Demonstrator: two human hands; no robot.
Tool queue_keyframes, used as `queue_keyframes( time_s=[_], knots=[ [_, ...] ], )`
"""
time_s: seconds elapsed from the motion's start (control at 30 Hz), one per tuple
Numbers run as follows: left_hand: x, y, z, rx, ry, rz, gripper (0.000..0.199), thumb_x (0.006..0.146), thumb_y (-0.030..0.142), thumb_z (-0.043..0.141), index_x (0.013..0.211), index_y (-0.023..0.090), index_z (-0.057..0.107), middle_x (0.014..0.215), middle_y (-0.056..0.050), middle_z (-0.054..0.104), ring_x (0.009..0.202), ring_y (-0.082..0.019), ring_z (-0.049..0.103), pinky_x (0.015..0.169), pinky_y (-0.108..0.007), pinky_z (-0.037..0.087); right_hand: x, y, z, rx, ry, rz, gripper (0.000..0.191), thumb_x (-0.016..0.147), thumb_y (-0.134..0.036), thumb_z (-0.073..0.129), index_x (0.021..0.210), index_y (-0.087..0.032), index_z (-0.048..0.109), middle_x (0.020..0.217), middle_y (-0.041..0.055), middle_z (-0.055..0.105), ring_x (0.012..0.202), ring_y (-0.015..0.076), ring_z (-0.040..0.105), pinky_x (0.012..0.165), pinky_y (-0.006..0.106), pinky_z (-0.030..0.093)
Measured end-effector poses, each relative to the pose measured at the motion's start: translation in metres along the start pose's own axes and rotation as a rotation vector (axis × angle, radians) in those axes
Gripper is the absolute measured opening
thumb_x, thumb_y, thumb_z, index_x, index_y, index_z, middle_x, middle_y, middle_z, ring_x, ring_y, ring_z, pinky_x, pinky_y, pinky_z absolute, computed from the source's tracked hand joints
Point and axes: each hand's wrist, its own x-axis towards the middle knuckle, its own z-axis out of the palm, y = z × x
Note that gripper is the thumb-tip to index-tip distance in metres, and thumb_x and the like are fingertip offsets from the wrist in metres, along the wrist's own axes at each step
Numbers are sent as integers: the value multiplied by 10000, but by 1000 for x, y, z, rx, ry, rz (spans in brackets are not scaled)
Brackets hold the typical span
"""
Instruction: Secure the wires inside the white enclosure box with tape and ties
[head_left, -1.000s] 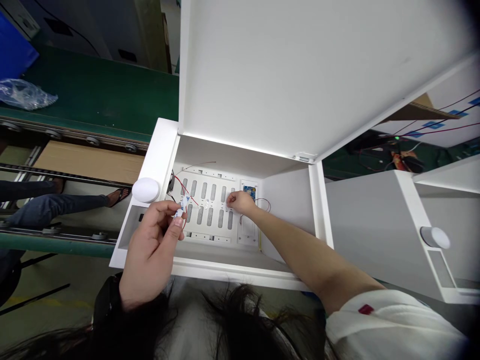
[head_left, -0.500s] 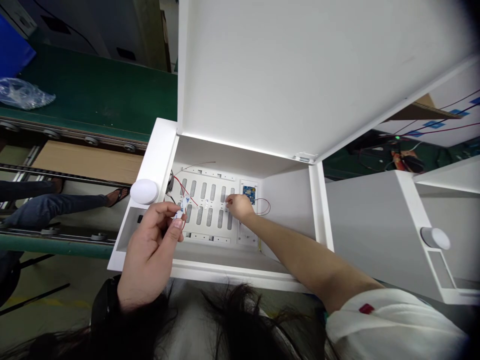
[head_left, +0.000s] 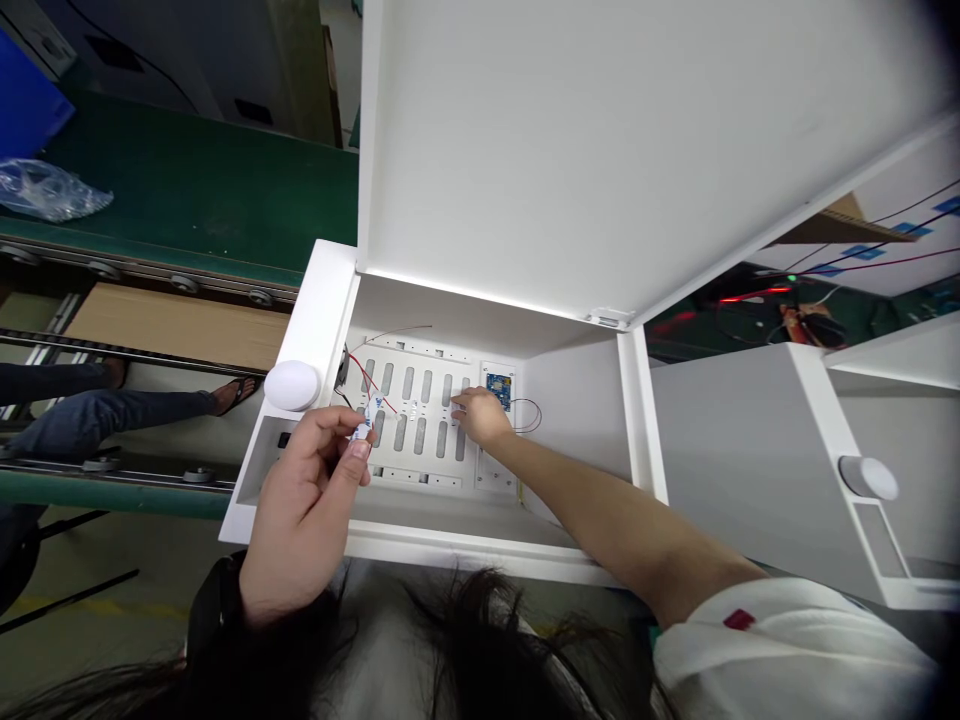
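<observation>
My left hand [head_left: 311,500] pinches a small white strip with blue print [head_left: 366,424] over the left side of an open white cabinet [head_left: 637,420]. My right hand [head_left: 482,416] reaches inside, its fingertips together at the slotted white plate [head_left: 421,462]; whatever they hold is too small to make out. Just beyond that hand sits a blue circuit board [head_left: 498,387], with a thin wire looping out to its right. Red and black wires [head_left: 363,370] run from the cabinet's left wall toward the strip. Another small printed piece [head_left: 413,410] lies on the plate.
The raised white lid [head_left: 585,150] stands behind the opening. A white knob [head_left: 292,385] sits on the left edge. To the right is another white cabinet [head_left: 750,450]. A green bench [head_left: 225,190], clear plastic bag [head_left: 52,190] and a person's legs [head_left: 135,418] are at left.
Both hands stay nearly where they were. The strip in my left hand has tilted slightly. A red glow now shows on the bench at the right.
</observation>
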Motion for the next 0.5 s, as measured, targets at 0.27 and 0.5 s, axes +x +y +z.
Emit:
queue_keyframes(
  time_s=[0.27,0.5],
  knots=[
    [0,0,1,-6,5,0,191,927,381,594,1073,262,558,883,21,593,742,-94,565,678,-198,477,-2,-6,-4,2,-28,73,193,879,-234,602,919,-131,760,965,116,706,1021,265,572,897,311,418],
    [1,1,1,-6,-1,0,191,928,383,593,1073,263,559,886,22,599,737,-91,564,681,-198,478,-2,4,-5,42,-1,-3,332,819,-214,693,1144,-148,712,1064,107,674,1055,254,542,943,311,405]
  ],
)
